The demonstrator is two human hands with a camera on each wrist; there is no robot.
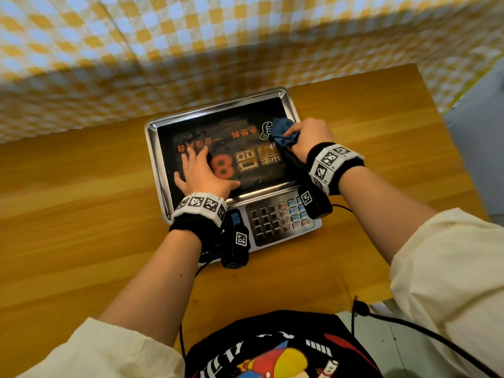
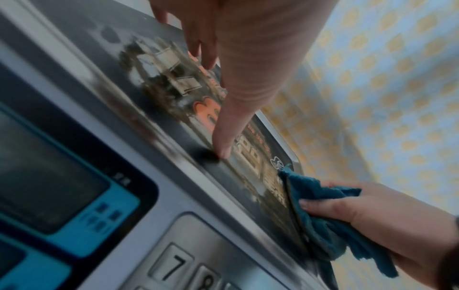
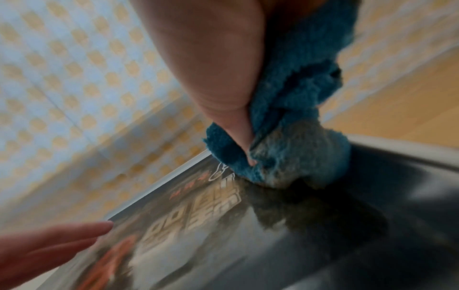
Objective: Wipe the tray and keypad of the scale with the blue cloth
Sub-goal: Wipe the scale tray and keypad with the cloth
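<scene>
The scale (image 1: pixel 283 236) stands on the table, its front side facing the person. Its tray (image 1: pixel 218 111) is a shiny metal pan with raised rim; a dark printed sheet with orange and yellow signs lies inside. The keypad (image 1: pixel 278 218) sits below the tray, grey and coloured keys. The blue cloth (image 1: pixel 283 133) is crumpled and touches the tray's right part.

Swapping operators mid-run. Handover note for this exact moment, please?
Left hand: flat on the scale's tray, fingers spread, bracing it.
Right hand: grips the bunched blue cloth, pressing it on the tray's far right corner.
Done: tray wiping is underway; smudges still show mid-tray.
Left: finish the tray, then wipe the keypad, which is untouched now.
</scene>
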